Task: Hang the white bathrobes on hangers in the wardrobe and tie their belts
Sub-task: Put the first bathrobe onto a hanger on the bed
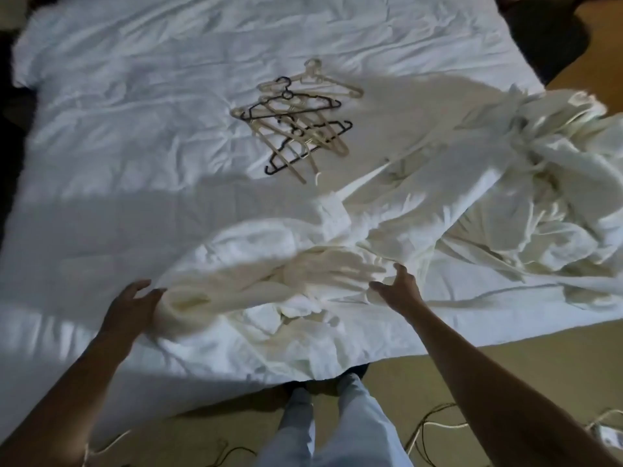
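White rumpled bedding covers the bed (135,136) in front of you, and you stand at its near edge on a tan floor (421,375), your pale trousers (340,429) below and loose cords (435,424) trailing by your feet. One bathrobe (269,281) lies crumpled on the near part of the bed, blurred, between your two hands. Your left hand (131,305) is released, fingers spread and lightly bent against the bathrobe's left fold. Your right hand (401,288) is also released, fingers splayed at the cloth's right side, grasping nothing. More robes (526,197) sit heaped at the right of the bed. A tangle of black and cream hangers (296,119) rests mid-bed, apart from your hands.
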`<action>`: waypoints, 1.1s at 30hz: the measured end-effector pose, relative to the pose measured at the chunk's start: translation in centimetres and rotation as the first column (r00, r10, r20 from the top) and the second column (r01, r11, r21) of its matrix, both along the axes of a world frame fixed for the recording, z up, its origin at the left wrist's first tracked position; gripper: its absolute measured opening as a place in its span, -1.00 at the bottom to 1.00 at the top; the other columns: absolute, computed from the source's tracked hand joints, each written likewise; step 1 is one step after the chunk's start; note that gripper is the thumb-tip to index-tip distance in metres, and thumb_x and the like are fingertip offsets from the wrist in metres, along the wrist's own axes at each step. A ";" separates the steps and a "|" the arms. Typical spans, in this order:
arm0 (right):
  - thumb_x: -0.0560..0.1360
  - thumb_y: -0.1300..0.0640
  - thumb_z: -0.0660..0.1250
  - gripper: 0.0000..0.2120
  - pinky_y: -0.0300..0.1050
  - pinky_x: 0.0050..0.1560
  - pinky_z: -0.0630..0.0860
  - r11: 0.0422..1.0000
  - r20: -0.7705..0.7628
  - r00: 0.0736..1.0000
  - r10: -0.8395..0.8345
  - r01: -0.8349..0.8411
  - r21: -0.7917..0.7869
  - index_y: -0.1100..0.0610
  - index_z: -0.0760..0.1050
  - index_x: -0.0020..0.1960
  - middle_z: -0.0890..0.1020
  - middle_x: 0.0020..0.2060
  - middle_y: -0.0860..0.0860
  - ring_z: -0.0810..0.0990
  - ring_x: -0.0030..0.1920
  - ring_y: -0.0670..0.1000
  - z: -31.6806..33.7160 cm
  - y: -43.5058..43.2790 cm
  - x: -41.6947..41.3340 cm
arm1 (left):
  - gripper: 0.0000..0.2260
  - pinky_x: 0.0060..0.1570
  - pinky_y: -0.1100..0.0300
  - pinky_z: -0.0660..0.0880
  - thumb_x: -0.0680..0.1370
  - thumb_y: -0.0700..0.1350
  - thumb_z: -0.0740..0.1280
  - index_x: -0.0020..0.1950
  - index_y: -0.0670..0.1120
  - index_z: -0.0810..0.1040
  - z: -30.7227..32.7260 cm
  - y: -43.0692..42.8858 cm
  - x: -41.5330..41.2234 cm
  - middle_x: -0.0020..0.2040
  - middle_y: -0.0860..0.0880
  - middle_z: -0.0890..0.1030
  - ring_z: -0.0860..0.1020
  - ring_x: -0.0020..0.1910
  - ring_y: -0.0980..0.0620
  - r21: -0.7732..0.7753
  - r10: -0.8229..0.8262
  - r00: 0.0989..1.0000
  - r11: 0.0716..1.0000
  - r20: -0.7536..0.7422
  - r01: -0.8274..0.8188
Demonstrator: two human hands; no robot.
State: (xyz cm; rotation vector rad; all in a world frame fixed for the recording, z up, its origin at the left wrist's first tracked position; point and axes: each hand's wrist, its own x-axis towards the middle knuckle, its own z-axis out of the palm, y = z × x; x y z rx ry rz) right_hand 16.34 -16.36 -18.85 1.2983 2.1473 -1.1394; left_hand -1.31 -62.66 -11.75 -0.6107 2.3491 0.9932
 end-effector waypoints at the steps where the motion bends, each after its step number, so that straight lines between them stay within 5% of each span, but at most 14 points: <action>1: 0.46 -0.08 0.51 -0.12 0.09 0.39 0.38 0.999 0.011 1.000 0.023 -0.023 0.030 0.15 0.14 0.60 0.31 0.50 0.25 0.36 0.46 0.26 -1.0 -0.2 -0.7 | -0.47 0.23 -0.16 0.46 0.56 0.02 0.44 0.48 -0.12 0.44 -0.9 -0.3 0.3 0.39 -0.28 0.51 0.53 0.30 -0.31 -0.116 -0.049 0.997 0.992 0.055 0.055; 4: 0.43 -0.14 0.53 0.02 0.23 0.49 0.22 0.993 0.055 0.998 -0.010 0.004 0.116 0.07 -0.01 0.65 0.10 0.60 0.21 0.18 0.56 0.28 -3.7 -0.6 -2.5 | -0.39 0.30 -0.12 0.44 0.52 -0.01 0.44 0.52 -0.19 0.38 -2.8 1.6 1.3 0.39 -0.34 0.49 0.48 0.34 -0.32 -0.276 -0.185 0.981 0.941 0.060 0.194; 8: 0.33 -0.23 0.58 0.23 0.35 0.54 0.06 0.947 0.075 0.946 -0.316 0.311 0.078 0.04 -0.20 0.65 -0.06 0.63 0.20 0.05 0.60 0.29 -6.3 1.0 -3.6 | -0.44 0.37 -0.14 0.37 0.50 -0.07 0.47 0.46 -0.12 0.43 -5.8 8.6 2.4 0.34 -0.28 0.48 0.42 0.38 -0.27 -0.270 -0.359 0.929 0.907 -0.092 0.324; 11: 0.29 -0.25 0.61 0.33 0.25 0.51 0.23 0.954 0.070 0.952 -0.299 0.297 0.032 0.15 -0.26 0.64 0.17 0.57 0.28 0.22 0.55 0.32 -8.8 2.8 -3.7 | -0.37 0.38 -0.16 0.33 0.52 0.08 0.49 0.51 -0.09 0.40 -8.3 14.4 1.6 0.43 -0.21 0.43 0.39 0.42 -0.25 -0.272 -0.459 0.875 0.871 -0.155 0.409; 14: 0.35 -0.04 0.61 0.00 0.08 0.16 0.53 0.955 0.004 0.955 -0.296 0.296 -0.013 0.16 0.09 0.57 0.53 0.30 0.22 0.52 0.30 0.29 -9.5 3.7 -4.7 | -0.17 0.40 -0.23 0.30 0.44 0.32 0.46 0.57 -0.06 0.29 -11.6 17.7 -1.0 0.50 -0.20 0.35 0.32 0.49 -0.25 -0.344 -0.529 0.839 0.817 -0.126 0.463; 16: 0.42 0.07 0.53 -0.30 -0.01 -0.01 0.51 0.980 -0.010 0.981 -0.192 0.191 -0.045 0.11 0.29 0.46 0.57 0.14 0.13 0.57 0.21 0.26 -9.0 3.5 -5.7 | -0.05 0.41 -0.28 0.22 0.36 0.48 0.36 0.59 -0.01 0.23 -14.2 17.8 -2.6 0.51 -0.17 0.32 0.27 0.52 -0.25 -0.410 -0.561 0.828 0.762 -0.032 0.501; 18: 0.43 0.07 0.46 -0.31 -0.02 0.06 0.49 0.998 -0.036 0.999 0.008 -0.010 -0.059 0.08 0.31 0.50 0.59 0.19 0.13 0.56 0.23 0.23 -8.1 2.6 -6.4 | -0.10 0.39 -0.22 0.33 0.38 0.51 0.33 0.54 -0.03 0.29 -16.5 16.8 -3.7 0.41 -0.19 0.43 0.40 0.43 -0.26 -0.382 -0.594 0.800 0.721 0.087 0.578; 22: 0.27 -0.01 0.34 -0.31 -0.07 0.05 0.44 0.939 -0.112 0.939 0.324 -0.334 -0.080 -0.07 0.38 0.41 0.65 0.10 0.09 0.59 0.10 0.15 -5.7 -0.1 -5.5 | -0.58 0.18 -0.04 0.48 0.57 0.15 0.33 0.25 -0.14 0.60 -17.6 16.1 -2.2 0.19 -0.24 0.66 0.59 0.19 -0.29 -0.338 -0.682 0.725 0.663 0.095 0.668; 25: 0.39 0.16 0.40 -0.36 -0.11 -0.01 0.44 0.829 -0.075 0.839 0.538 -0.544 -0.135 -0.11 0.37 0.44 0.65 0.07 0.09 0.62 0.10 0.16 -4.0 -1.6 -3.1 | -0.71 0.19 0.00 0.45 0.54 -0.02 0.34 0.21 -0.09 0.64 -15.6 16.2 1.5 0.19 -0.18 0.66 0.58 0.21 -0.27 -0.252 -0.674 0.726 0.686 0.133 0.683; 30: 0.42 0.26 0.37 -0.28 -0.10 0.16 0.47 0.615 0.073 0.635 0.769 -0.704 -0.355 -0.13 0.36 0.52 0.53 0.34 0.02 0.52 0.25 0.05 -1.0 -0.7 -0.3 | -0.78 0.03 0.15 0.52 0.36 0.01 0.37 -0.05 -0.01 0.68 -13.0 13.0 8.8 0.06 -0.07 0.73 0.66 0.11 -0.05 0.046 -0.567 0.736 0.802 0.369 0.595; 33: 0.41 0.25 0.39 -0.30 -0.14 0.24 0.42 0.529 0.155 0.514 0.844 -0.746 -0.405 -0.15 0.39 0.49 0.49 0.30 -0.07 0.47 0.25 -0.02 -0.1 0.9 1.0 | -0.86 -0.35 0.18 0.55 0.40 -0.10 0.43 -0.07 0.00 0.71 -12.6 11.8 13.5 -0.15 -0.04 0.74 0.69 -0.18 0.00 0.185 -0.530 0.663 0.834 0.529 0.519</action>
